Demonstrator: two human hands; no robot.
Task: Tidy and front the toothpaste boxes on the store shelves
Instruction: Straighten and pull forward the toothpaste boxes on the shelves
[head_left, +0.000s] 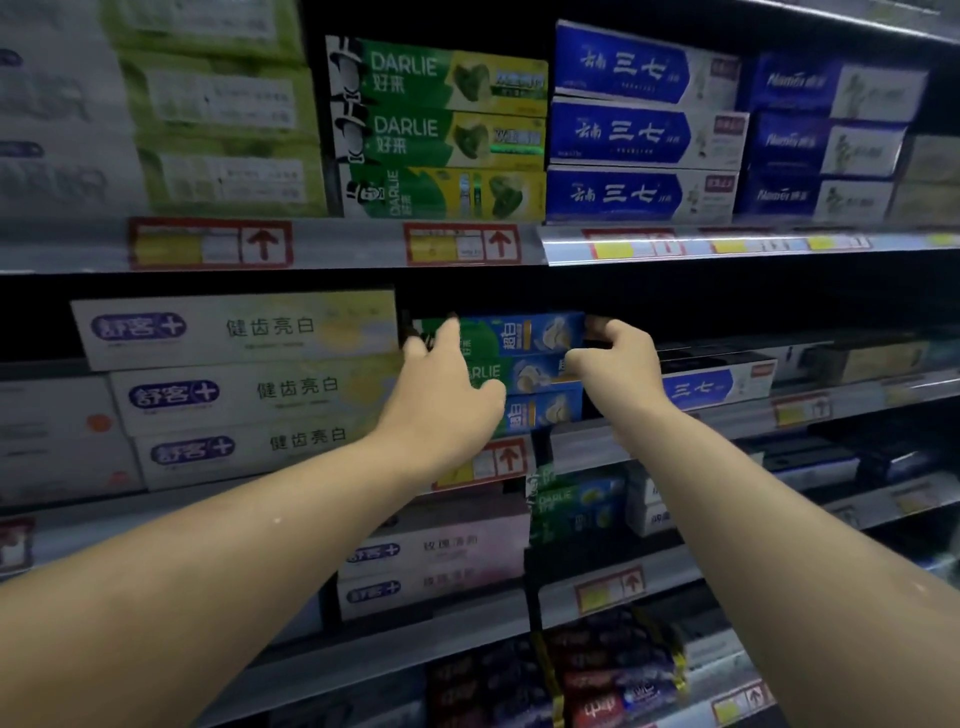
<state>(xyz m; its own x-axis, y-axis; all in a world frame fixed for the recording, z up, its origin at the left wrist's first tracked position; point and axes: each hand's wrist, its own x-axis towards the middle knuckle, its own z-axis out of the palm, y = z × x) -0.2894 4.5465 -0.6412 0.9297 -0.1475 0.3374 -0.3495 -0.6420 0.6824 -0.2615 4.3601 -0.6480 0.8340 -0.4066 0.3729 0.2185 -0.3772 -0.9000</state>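
Note:
A stack of three green-and-blue Darlie toothpaste boxes lies on the middle shelf. My left hand covers the stack's left end, with its fingers reaching over the top box's left edge. My right hand grips the right end of the stack, fingers curled on the top box and thumb against the middle one. The left parts of all three boxes are hidden behind my left hand.
White Saky boxes are stacked left of the Darlie stack; a blue-and-white box lies to its right. The upper shelf carries green Darlie and blue boxes. Lower shelves hold more boxes behind red price tags.

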